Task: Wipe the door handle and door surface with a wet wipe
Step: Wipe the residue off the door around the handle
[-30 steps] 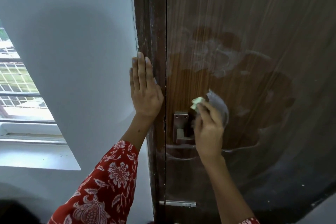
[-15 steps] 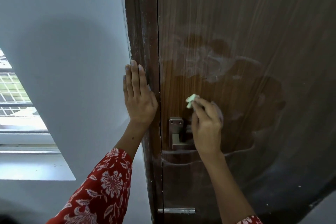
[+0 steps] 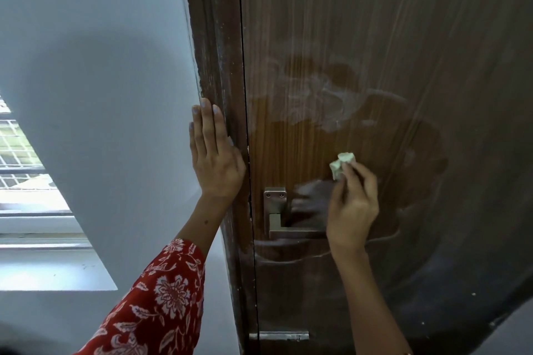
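Observation:
A dark brown wooden door (image 3: 375,37) fills the right half of the view, with a damp, smeared patch around its middle. A square metal door handle (image 3: 278,215) sits at the door's left edge, its lever running right behind my wrist. My right hand (image 3: 353,199) pinches a crumpled pale green wet wipe (image 3: 340,164) against the door, just above and right of the handle. My left hand (image 3: 212,153) rests flat with straight fingers on the wall and door frame (image 3: 216,66), left of the handle.
A white wall (image 3: 101,81) takes up the left half. A window with a metal grille (image 3: 17,158) and a white sill (image 3: 43,265) lies at the far left. A small metal latch plate (image 3: 278,336) sits low on the door.
My right hand with the wipe has slid right off the handle's backplate, uncovering the lever. My left hand has stayed flat on the frame.

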`<action>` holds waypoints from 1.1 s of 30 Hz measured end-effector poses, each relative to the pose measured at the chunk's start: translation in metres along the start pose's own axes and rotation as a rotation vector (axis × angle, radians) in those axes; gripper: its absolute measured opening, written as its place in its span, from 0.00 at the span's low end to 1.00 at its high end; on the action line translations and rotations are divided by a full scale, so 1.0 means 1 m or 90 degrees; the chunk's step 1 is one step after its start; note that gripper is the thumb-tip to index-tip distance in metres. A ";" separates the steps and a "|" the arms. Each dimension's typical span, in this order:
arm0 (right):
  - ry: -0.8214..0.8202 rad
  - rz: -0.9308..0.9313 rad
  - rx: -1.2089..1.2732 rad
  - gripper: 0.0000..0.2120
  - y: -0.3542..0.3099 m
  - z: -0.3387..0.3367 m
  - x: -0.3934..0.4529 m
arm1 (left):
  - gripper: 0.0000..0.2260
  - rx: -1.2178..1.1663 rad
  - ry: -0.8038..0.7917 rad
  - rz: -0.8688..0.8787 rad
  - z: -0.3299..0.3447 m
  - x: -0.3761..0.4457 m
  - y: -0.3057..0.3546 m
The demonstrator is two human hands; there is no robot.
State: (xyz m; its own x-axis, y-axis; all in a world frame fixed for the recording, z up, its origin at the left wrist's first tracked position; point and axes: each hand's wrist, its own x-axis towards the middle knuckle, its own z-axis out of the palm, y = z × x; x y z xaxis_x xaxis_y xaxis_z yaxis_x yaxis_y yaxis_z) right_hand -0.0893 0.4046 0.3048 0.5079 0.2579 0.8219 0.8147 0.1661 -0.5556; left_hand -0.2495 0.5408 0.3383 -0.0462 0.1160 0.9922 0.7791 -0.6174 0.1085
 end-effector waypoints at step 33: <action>-0.150 -0.134 -0.041 0.10 -0.005 0.007 -0.017 | 0.26 0.034 -0.018 -0.014 -0.008 0.003 0.008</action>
State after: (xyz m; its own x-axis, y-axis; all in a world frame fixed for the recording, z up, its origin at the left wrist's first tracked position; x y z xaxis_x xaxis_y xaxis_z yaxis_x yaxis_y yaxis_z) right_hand -0.1041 0.4056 0.2932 0.2535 0.4389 0.8620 0.9147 0.1812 -0.3613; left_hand -0.2488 0.5299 0.3431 -0.0465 0.1522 0.9873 0.8105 -0.5719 0.1263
